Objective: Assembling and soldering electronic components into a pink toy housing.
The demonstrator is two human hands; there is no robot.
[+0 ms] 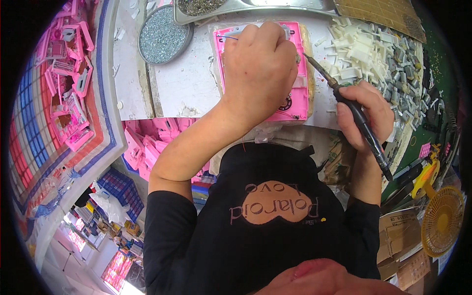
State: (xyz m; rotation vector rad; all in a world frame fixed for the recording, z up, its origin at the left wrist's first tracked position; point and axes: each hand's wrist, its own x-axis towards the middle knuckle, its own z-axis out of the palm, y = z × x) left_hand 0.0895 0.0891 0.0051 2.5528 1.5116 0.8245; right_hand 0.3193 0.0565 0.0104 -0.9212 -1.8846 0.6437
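Note:
A pink plastic casing [303, 105] lies on the worktable before me, with a round black part [285, 103] near its lower edge. My left hand [260, 69] is over it with the fingers curled down and closed; the fingertips and whatever they grip are hidden. A thin blue wire [227, 37] sticks out beside that hand at the casing's upper left. My right hand [376, 110] is wrapped round the black handle of a soldering iron [366, 130]. The iron's tip points up and left, at the casing's right edge; I cannot tell whether it touches.
A round dish of small silvery screws [164, 37] stands left of the casing, a metal tray [275, 7] behind it. White plastic parts [361, 51] and grey pieces [405, 73] are heaped at right, near cardboard [381, 17]. Pink casings [71, 88] pile at left; a yellow fan [442, 221] stands lower right.

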